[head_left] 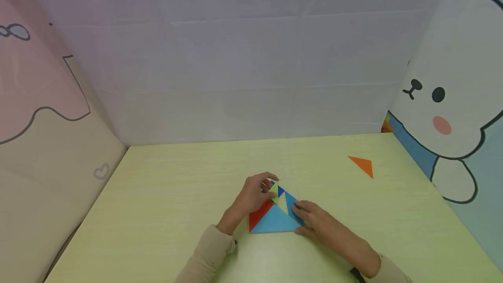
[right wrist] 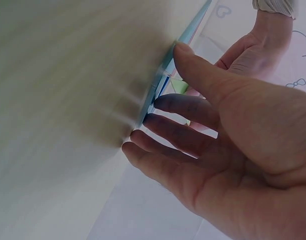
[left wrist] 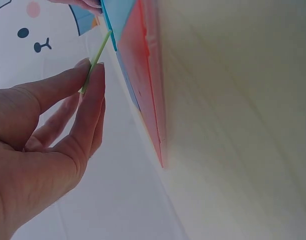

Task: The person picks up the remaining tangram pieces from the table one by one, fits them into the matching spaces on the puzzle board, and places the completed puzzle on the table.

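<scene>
Beige cuffs of the left sleeve (head_left: pixel 210 248) and right sleeve (head_left: pixel 387 270) lie nearest the camera, over the worktop (head_left: pixel 169 187). Beyond them, about midway between the worktop's left and right edges and well apart from its far edge, flat coloured pieces lie together. The left hand (head_left: pixel 251 194) pinches a green piece (head_left: pixel 274 194) between thumb and fingertips; the right hand (head_left: pixel 318 221) has loosely extended fingers, touching the blue piece (head_left: pixel 290 202) at the group's right side.

The green piece could slip or twist, since the pinch takes only a little of a thin plate. Lowered askew, it might catch on a neighbour's edge and ride up. Uneven pressure from the right hand could nudge the blue piece out of line.

The pieces look smooth and rigid, perhaps plastic or painted wood. A broad light-blue triangle (head_left: pixel 275 220) meets a red piece (head_left: pixel 260 216) along a straight seam; a small dark-blue piece (head_left: pixel 280 191) shows beside the green one. An orange triangle (head_left: pixel 364 166) lies flat near the worktop's far right corner. The worktop is pale yellow with faint grain.
</scene>
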Demonstrator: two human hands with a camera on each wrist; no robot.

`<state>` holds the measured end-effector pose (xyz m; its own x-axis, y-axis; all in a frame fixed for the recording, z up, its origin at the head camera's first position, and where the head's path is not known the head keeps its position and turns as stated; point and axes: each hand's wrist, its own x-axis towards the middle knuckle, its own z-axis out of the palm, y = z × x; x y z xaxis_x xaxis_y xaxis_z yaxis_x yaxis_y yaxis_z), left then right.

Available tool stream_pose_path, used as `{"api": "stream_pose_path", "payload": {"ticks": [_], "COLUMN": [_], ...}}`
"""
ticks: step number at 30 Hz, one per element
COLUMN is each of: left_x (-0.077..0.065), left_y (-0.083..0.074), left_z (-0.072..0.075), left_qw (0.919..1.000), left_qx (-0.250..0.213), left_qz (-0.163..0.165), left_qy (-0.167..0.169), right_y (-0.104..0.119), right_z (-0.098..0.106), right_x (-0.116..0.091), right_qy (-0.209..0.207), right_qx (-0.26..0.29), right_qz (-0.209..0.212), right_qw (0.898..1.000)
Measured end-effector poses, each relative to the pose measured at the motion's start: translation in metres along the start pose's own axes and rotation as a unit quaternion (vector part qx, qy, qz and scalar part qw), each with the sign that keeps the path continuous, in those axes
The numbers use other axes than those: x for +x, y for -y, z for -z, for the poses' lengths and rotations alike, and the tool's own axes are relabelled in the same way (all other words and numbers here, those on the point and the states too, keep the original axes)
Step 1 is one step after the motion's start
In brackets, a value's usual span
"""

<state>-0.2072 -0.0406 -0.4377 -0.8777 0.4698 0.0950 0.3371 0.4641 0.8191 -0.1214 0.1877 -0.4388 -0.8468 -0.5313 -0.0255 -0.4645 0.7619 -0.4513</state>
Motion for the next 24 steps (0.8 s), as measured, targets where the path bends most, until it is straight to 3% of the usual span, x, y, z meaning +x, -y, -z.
{"api": "stream_pose_path", "payload": {"ticks": [14,24], "left_x": [0.002,0.003], "left_y": [-0.004,-0.007], "left_z": [-0.010,-0.014], "left_qw": [0.9989,0.9989], "left_qx": [0.034,0.026], "left_qz": [-0.017,0.006], "left_qy": [0.027,0.039], "right_y": [-0.001,-0.001], "right_z": [0.000,-0.001], "right_x": [-0.001,-0.001], "right_qy": [-0.008,-0.007], "right_qx": [0.002,-0.001], "right_qz": [0.011,0.008], "right_qw": [1.000,1.000]}}
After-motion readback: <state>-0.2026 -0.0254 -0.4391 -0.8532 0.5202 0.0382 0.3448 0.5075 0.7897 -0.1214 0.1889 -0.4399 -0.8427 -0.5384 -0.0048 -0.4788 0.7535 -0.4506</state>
